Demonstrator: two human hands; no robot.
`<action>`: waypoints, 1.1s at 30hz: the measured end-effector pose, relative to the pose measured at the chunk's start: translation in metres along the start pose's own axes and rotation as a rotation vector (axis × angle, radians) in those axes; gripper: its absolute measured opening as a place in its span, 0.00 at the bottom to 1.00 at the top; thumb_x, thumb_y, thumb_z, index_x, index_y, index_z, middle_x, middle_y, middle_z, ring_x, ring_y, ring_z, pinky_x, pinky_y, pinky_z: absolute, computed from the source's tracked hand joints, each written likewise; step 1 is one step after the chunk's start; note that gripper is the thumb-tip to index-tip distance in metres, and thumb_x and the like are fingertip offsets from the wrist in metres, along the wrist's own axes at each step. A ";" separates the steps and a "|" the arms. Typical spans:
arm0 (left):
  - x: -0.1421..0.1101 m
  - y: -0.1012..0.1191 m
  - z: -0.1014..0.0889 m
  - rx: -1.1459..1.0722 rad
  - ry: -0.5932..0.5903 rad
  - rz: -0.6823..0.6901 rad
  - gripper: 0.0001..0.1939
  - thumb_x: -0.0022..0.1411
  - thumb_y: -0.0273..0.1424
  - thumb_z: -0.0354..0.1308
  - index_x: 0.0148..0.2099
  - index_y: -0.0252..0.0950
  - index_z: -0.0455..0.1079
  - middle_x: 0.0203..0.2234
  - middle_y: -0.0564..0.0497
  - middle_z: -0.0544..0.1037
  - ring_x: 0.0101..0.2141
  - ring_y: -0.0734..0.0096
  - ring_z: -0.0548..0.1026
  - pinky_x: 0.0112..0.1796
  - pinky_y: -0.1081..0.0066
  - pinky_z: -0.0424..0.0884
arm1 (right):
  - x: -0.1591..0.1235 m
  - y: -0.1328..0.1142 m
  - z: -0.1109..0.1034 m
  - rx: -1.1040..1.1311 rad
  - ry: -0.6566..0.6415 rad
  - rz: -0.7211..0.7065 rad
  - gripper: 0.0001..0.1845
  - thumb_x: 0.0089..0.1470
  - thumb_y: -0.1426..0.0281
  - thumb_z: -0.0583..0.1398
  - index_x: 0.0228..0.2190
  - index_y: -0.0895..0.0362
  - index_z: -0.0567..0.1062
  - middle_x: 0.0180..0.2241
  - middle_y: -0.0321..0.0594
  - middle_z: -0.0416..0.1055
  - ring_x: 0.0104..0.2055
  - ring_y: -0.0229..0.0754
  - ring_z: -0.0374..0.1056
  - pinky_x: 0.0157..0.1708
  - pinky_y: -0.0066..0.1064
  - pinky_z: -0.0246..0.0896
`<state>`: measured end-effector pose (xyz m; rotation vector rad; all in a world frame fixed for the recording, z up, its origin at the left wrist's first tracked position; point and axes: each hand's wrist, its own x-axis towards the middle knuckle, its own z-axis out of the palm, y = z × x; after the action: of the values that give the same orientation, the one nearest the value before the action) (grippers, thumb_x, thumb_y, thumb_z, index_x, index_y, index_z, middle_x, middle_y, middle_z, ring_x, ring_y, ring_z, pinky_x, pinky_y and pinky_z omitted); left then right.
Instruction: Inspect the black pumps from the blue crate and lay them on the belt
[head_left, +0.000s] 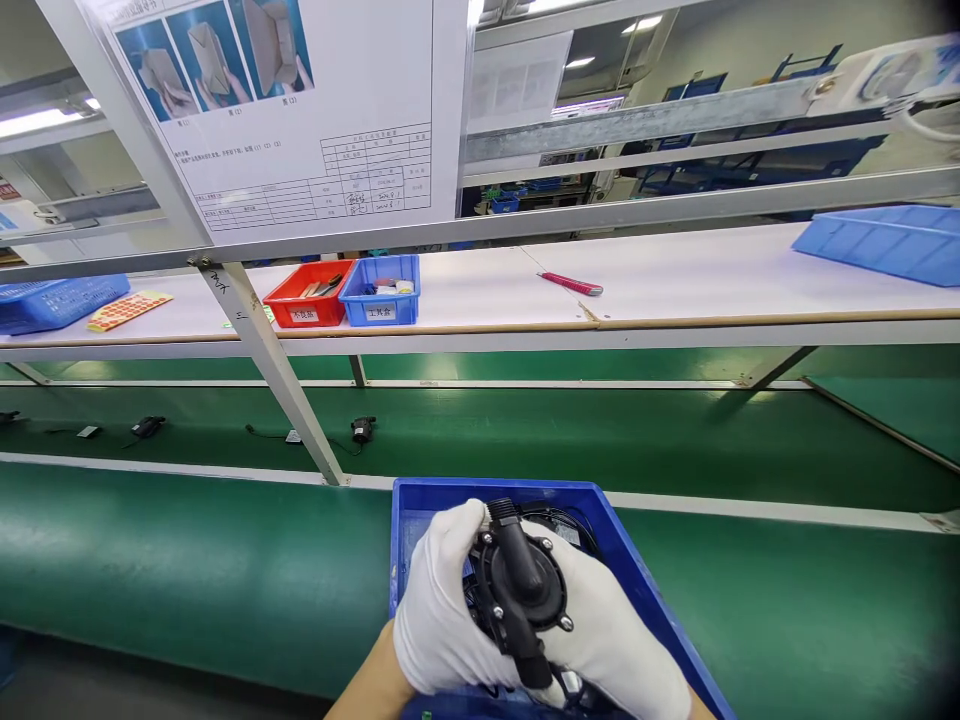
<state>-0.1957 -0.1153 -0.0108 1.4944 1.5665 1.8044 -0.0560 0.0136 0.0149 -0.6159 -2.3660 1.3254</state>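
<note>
Left hand (444, 605), right hand (611, 625) | grip closed on black device (525, 582), pump perhaps | bin (652, 580) below

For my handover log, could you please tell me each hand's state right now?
Left white-gloved hand: closed, holding the round black plastic device.
Right white-gloved hand: closed, holding the same device's other side.

The device (529, 575) is black plastic, satin-finished, with shiny metal screws (566, 623). Left glove (439, 610) and right glove (622, 630): matt white cloth. From here, the bin (495, 485) looks smooth plastic; the belt (187, 570) beyond its side edges, softly glossy. Near the front edge of the smooth shelf (697, 280): red tray (283, 308), glossy plastic.
</note>
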 end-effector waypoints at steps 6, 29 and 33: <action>-0.002 0.000 -0.016 -0.203 -0.037 -0.140 0.62 0.37 0.55 0.78 0.72 0.45 0.60 0.66 0.39 0.66 0.63 0.35 0.67 0.67 0.46 0.56 | -0.002 0.010 0.000 -0.083 0.021 -0.075 0.36 0.45 0.66 0.66 0.58 0.53 0.75 0.55 0.48 0.78 0.56 0.56 0.76 0.57 0.43 0.72; -0.011 -0.040 -0.036 -0.309 0.264 -0.274 0.38 0.71 0.60 0.38 0.62 0.40 0.70 0.53 0.41 0.78 0.49 0.52 0.77 0.53 0.51 0.72 | 0.000 0.018 -0.008 0.001 0.003 -0.105 0.32 0.43 0.62 0.68 0.52 0.54 0.77 0.50 0.50 0.80 0.50 0.59 0.78 0.51 0.45 0.76; -0.014 -0.041 -0.035 -0.299 0.229 -0.277 0.36 0.72 0.58 0.36 0.62 0.40 0.70 0.52 0.41 0.78 0.50 0.52 0.77 0.54 0.51 0.71 | 0.000 0.020 -0.008 -0.033 0.009 -0.117 0.31 0.43 0.61 0.68 0.51 0.54 0.77 0.49 0.49 0.81 0.49 0.59 0.78 0.50 0.46 0.76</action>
<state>-0.2349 -0.1306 -0.0471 0.9170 1.4372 1.9871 -0.0484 0.0286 0.0012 -0.4837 -2.3814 1.2332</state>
